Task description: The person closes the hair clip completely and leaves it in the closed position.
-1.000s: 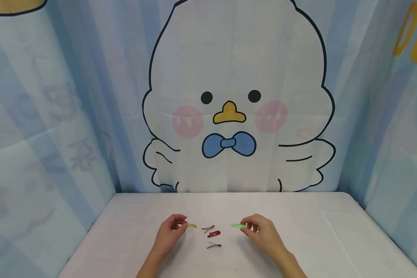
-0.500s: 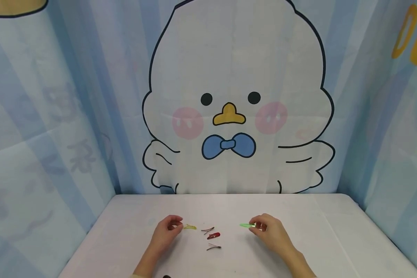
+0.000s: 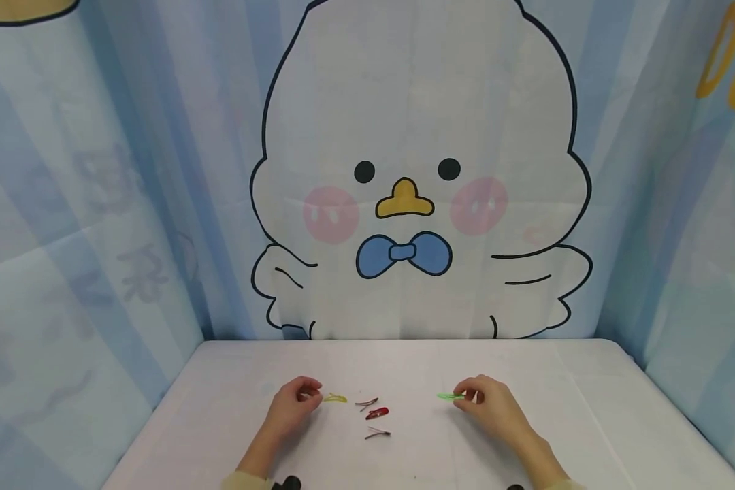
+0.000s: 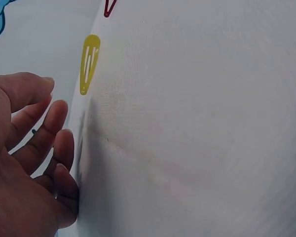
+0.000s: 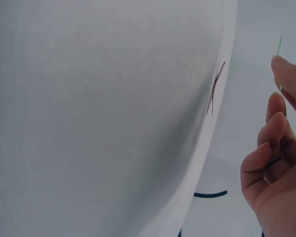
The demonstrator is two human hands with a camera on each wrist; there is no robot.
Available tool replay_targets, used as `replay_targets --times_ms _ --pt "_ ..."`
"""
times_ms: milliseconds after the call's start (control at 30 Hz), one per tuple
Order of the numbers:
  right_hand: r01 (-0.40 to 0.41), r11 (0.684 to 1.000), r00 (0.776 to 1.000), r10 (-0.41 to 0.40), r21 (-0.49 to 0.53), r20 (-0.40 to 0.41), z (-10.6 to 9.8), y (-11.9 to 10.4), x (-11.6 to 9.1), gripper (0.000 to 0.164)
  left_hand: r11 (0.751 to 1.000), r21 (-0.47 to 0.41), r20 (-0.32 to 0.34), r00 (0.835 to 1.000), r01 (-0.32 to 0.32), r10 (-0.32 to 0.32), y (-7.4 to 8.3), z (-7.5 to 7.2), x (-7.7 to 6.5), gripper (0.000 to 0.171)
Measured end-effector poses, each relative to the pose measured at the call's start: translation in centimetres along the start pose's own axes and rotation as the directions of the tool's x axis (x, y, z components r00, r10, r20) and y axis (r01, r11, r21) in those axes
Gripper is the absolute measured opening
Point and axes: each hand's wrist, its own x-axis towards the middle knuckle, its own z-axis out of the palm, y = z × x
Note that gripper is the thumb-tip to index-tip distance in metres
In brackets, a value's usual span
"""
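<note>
My right hand [image 3: 493, 410] pinches a green snap hair clip [image 3: 447, 396] between thumb and fingertips, held up right of the other clips. Only the thin edge of that green clip [image 5: 279, 45] shows in the right wrist view. A yellow snap hair clip [image 3: 337, 398] lies on the white table just beyond the fingertips of my left hand [image 3: 289, 412]. In the left wrist view the left hand [image 4: 37, 143] is loosely bent and holds nothing, apart from the yellow clip [image 4: 90, 61].
Between the hands lie a red snap clip [image 3: 377, 413] and two thin dark clips, one farther back [image 3: 367, 403] and one nearer [image 3: 378, 433]. A curtain with a cartoon bird [image 3: 404, 299] hangs behind the table [image 3: 563, 381].
My right hand has moved to the right with the green hair clip. The left hand has let go of the yellow hair clip and drawn slightly left; the clip stays on the table.
</note>
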Motion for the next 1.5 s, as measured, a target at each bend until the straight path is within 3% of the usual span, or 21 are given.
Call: replay_targets --times_ms 333,600,933,1100,1500 --pt "-0.038 0.999 0.996 0.039 -0.014 0.079 -0.7 1.1 0.2 0.016 0.997 0.079 0.012 1.000 -0.009 0.008 -0.2 0.0 0.2 0.018" --pt "-0.066 0.997 0.985 0.069 -0.026 0.156 -0.8 1.4 0.3 0.016 0.990 0.139 0.026 0.999 0.018 -0.022 -0.1 0.5 0.5 0.015" --pt "-0.102 0.994 0.969 0.106 -0.031 0.223 -1.0 1.7 0.4 0.016 0.979 0.205 -0.001 1.000 0.006 -0.006 -0.1 1.0 0.8 0.010" --pt "-0.072 0.997 0.968 0.077 -0.030 0.241 -1.1 1.8 0.5 0.015 0.973 0.230 -0.013 1.000 0.015 -0.012 -0.1 1.3 0.7 0.009" --pt "-0.100 0.995 0.965 0.104 -0.028 0.241 -1.0 1.7 0.7 0.016 0.964 0.266 -0.018 1.000 -0.020 0.025 -0.1 1.4 0.8 0.008"
